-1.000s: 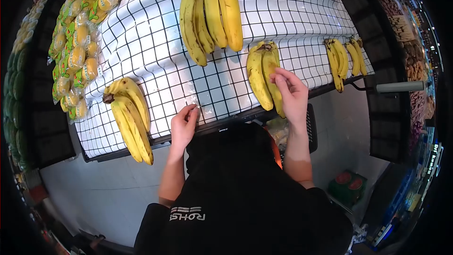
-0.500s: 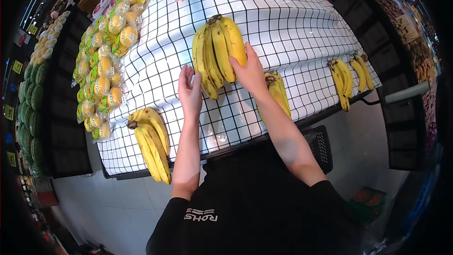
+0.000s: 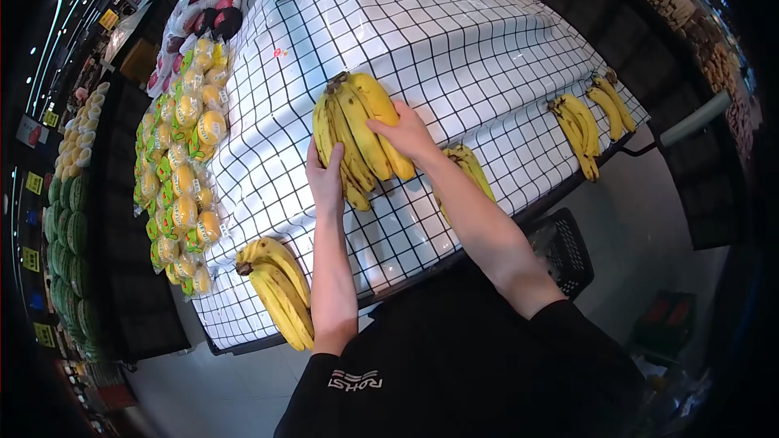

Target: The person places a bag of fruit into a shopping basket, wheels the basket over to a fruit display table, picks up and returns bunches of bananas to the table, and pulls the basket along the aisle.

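A large bunch of yellow bananas [image 3: 355,131] with dark streaks sits between my two hands, over the white checked cloth [image 3: 268,138], stem end away from me. My left hand [image 3: 327,182] holds its left side, thumb laid across the front and fingers partly hidden behind. On the right side, my right hand [image 3: 407,136] grips the outer banana with the thumb on top; its other fingers are mostly hidden. Whether the bunch touches the cloth I cannot tell. Another banana bunch [image 3: 280,288] lies left of my left forearm, and a further banana bunch [image 3: 466,164] is partly covered by my right forearm.
Two smaller banana bunches, a nearer one [image 3: 578,128] and a farther one [image 3: 610,105], lie at the right edge of the stand. Several bagged yellow fruits [image 3: 185,174] line the left side, with dark red fruits [image 3: 213,16] beyond. A black basket [image 3: 572,251] is below the front edge.
My left hand, open and apart from the bananas before, has closed against the bunch's left side. My right hand keeps its grip. The camera view has shifted and tilted.
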A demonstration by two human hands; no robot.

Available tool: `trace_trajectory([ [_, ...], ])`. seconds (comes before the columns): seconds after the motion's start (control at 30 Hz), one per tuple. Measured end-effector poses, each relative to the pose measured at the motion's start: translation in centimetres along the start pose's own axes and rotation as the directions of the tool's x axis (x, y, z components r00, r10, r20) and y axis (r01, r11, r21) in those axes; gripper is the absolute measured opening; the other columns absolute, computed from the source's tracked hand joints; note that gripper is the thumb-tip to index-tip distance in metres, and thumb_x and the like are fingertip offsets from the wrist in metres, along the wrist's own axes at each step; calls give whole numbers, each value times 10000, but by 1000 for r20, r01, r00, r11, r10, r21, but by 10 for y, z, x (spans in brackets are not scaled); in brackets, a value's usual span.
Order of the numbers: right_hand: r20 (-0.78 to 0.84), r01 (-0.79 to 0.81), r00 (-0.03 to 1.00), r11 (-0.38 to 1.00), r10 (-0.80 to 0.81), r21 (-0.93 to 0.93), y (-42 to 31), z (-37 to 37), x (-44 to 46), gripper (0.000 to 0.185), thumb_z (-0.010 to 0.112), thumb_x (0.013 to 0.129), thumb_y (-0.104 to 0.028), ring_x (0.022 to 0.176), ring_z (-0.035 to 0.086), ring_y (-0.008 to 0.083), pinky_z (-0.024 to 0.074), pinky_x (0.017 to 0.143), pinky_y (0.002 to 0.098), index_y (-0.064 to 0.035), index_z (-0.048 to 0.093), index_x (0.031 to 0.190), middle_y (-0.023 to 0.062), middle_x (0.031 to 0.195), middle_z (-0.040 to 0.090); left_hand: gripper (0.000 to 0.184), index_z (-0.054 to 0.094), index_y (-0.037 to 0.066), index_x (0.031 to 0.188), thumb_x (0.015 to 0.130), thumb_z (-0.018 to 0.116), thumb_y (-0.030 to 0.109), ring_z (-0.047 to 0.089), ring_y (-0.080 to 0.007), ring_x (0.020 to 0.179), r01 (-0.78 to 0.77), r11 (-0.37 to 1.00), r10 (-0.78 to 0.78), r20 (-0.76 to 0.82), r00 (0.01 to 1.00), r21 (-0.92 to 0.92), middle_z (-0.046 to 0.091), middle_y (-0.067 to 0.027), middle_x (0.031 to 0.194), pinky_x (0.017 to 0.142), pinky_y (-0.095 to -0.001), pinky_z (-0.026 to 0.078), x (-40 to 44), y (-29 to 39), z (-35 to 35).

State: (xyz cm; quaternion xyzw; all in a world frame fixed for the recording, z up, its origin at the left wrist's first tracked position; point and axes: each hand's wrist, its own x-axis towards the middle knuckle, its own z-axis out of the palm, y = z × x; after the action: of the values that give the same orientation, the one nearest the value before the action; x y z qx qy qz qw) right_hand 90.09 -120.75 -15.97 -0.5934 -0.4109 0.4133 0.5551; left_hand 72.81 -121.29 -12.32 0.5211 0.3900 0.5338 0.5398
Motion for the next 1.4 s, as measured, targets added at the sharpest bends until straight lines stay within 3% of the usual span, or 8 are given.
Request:
trace_trajectory([
  [0.07, 83, 61, 993, 971, -82, 232, 0, 1, -2, 534, 737, 789, -290, 1025, 630, 222, 476, 895, 336, -25, 552, 1215, 129, 1091, 665, 447, 421, -42, 1358, 943, 559, 51, 604, -183, 1060, 26, 995, -26, 2, 1000, -92, 590, -125, 1220, 885, -303, 506, 0, 0, -2],
  [0.2, 184, 75, 970, 914, -160, 399, -25, -1, -24, 629, 709, 844, -240, 1124, 578, 214, 456, 956, 335, -26, 433, 1368, 126, 1221, 601, 386, 443, -38, 1338, 967, 500, 48, 627, -201, 1033, 83, 974, -85, -1, 996, -210, 596, -137, 1210, 856, -317, 535, -3, 9, -10],
  [0.33, 277, 133, 925, 905, -260, 404, -61, -18, -58, 692, 674, 885, -219, 1231, 502, 211, 418, 1011, 335, -28, 324, 1451, 133, 1341, 515, 338, 469, -34, 1305, 991, 463, 92, 647, -224, 1004, 172, 924, -199, -44, 979, -342, 601, -150, 1205, 836, -333, 556, -27, 26, -7],
  [0.43, 385, 0, 891, 849, -240, 529, -71, -31, -81, 679, 604, 940, -211, 1304, 418, 201, 365, 1055, 323, -39, 252, 1495, 132, 1437, 413, 345, 472, -27, 1303, 1002, 455, 141, 648, -228, 1010, 208, 898, -250, -60, 966, -387, 602, -150, 1208, 833, -341, 558, -56, 40, 0],
  [0.6, 381, 19, 889, 851, -255, 525, -84, -51, -118, 681, 571, 971, -222, 1277, 431, 168, 364, 1047, 309, 21, 211, 1495, 135, 1442, 404, 409, 464, -16, 1319, 1000, 475, 240, 625, -226, 1069, 265, 869, -307, -35, 951, -418, 601, -131, 1219, 887, -347, 533, -102, 67, 18],
  [0.83, 308, 160, 855, 777, -418, 609, -86, -51, -149, 635, 578, 958, -115, 1287, 427, 166, 341, 1060, 286, 57, 245, 1471, 141, 1426, 427, 440, 424, 6, 1349, 972, 537, 201, 594, -193, 1103, -5, 924, -10, -36, 999, -382, 569, -119, 1258, 933, -331, 499, -126, 63, 16],
  [1.27, 346, 126, 819, 732, -457, 669, -60, -48, -170, 609, 543, 960, -89, 1341, 372, 182, 282, 1104, 308, 56, 242, 1470, 132, 1452, 394, 519, 380, -29, 1375, 942, 597, 158, 548, -165, 1133, -198, 954, 173, -126, 977, -226, 548, -103, 1276, 967, -311, 445, -157, 56, 6],
  [1.4, 354, 112, 804, 705, -478, 700, -51, -47, -174, 612, 539, 960, -86, 1344, 368, 189, 278, 1108, 315, 60, 234, 1469, 136, 1449, 395, 513, 408, -2, 1355, 954, 590, 262, 562, -171, 1104, -233, 959, 216, -119, 969, -161, 551, -97, 1263, 913, -312, 481, -165, 51, 5],
])
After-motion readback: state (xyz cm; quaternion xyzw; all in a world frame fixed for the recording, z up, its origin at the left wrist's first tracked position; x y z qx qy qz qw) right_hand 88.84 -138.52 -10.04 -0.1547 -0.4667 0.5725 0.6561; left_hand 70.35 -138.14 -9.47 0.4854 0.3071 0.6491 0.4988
